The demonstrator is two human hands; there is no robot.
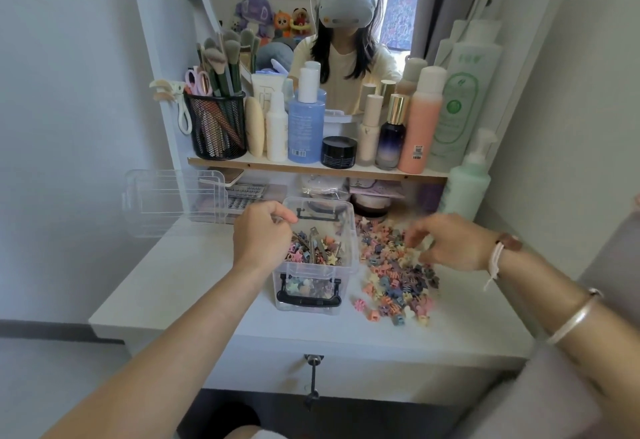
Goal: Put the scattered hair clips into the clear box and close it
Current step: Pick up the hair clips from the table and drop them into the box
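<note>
**Hair clips beside an open box on a dressing table**

On the white table [180, 282], scattered hair clips [394, 279] lie heaped just right of the clear box [355, 251], which is open and partly filled. The left hand [261, 234] hovers over the box with its fingers curled; whether it holds anything is hidden. The right hand [450, 244], blurred, reaches into the heap, and its grip cannot be told. The lid [173, 203] stands at rear left, below the shelf [242, 163] of bottles.

Pastel hair clips [394, 267], some perhaps metallic.
</note>
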